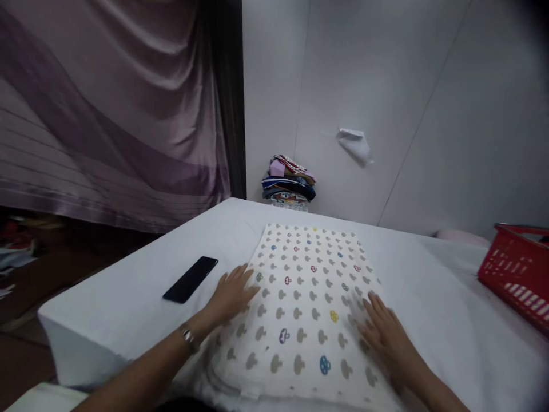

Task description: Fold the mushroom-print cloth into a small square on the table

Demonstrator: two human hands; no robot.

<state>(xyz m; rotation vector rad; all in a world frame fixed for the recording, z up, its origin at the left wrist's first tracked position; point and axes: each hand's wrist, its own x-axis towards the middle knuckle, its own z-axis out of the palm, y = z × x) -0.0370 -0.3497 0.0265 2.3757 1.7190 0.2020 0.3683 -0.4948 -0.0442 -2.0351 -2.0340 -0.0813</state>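
Note:
A white cloth (306, 297) printed with grey and a few coloured mushrooms lies folded flat in front of me, its near edge showing layered folds. My left hand (231, 293) rests at the cloth's left edge, fingers stretched out and apart. On the opposite side, my right hand (384, 332) lies against the right edge with its fingers extended, slightly blurred. Neither hand grips anything. A bracelet (188, 336) circles my left wrist.
A black phone (191, 279) lies left of the cloth on the white-covered table (141, 286). At the right stands a red plastic basket (514, 269). A stack of folded clothes (289, 180) sits beyond the far edge. A purple curtain (120, 103) hangs at the left.

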